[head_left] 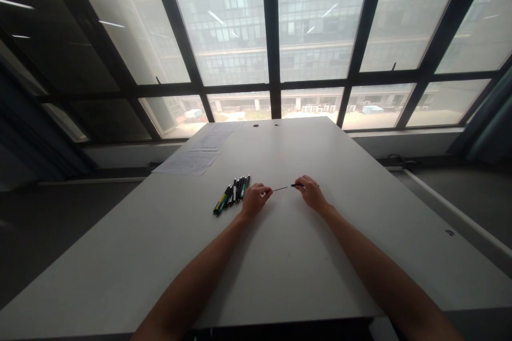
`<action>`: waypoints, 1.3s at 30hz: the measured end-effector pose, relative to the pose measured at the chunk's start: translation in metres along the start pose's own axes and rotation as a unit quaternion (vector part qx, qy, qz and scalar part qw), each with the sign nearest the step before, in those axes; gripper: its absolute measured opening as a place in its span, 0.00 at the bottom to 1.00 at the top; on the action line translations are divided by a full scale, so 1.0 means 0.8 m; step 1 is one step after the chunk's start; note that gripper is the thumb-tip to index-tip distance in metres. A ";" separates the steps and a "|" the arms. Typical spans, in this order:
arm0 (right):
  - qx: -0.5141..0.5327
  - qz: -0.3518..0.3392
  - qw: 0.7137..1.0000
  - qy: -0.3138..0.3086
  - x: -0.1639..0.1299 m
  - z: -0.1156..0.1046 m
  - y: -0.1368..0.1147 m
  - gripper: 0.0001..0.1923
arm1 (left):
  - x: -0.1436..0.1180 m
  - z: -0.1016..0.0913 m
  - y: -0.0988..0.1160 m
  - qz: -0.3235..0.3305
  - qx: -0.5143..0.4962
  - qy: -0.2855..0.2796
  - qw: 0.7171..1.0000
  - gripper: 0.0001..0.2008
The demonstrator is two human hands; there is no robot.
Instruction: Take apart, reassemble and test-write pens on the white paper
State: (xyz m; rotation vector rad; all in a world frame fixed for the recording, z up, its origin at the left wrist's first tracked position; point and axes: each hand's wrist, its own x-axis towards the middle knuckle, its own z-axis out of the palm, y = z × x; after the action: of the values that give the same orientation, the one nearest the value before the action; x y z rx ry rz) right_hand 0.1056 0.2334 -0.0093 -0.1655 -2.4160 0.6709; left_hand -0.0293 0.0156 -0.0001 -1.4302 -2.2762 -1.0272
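My left hand (254,200) rests on the white table (280,256) and pinches a thin dark pen refill (280,189) that points to the right. My right hand (311,193) lies a short way to the right, fingers closed on a dark pen barrel (298,185). The refill's tip and the barrel's end are a small gap apart. A row of several pens (232,194), black with green and yellow parts, lies just left of my left hand.
Printed paper sheets (188,162) lie at the far left of the table, with another sheet (214,138) behind them. Two small round holes (266,125) sit near the table's far edge. Large dark-framed windows stand beyond the table.
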 end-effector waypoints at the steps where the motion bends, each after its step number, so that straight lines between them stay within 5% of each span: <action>1: -0.004 0.000 1.000 0.000 0.000 0.000 0.001 0.03 | 0.000 0.000 0.001 -0.003 0.000 -0.002 1.000 0.07; 19: -0.071 -0.055 0.995 -0.033 -0.002 -0.001 -0.020 0.01 | 0.000 0.004 0.004 0.013 -0.048 -0.014 0.999 0.07; 26: -0.015 -0.085 0.995 -0.045 -0.008 0.018 -0.045 0.03 | -0.002 0.012 0.008 0.041 -0.102 -0.024 0.994 0.06; 39: 0.095 -0.101 0.990 -0.037 -0.012 0.016 -0.062 0.06 | -0.004 0.005 0.015 -0.002 -0.134 0.019 0.991 0.08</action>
State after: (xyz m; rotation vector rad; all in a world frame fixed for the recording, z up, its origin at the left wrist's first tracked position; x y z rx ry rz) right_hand 0.1080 0.1824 0.0016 0.1831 -2.3803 0.8194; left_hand -0.0169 0.0195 0.0005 -1.4889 -2.1803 -1.3918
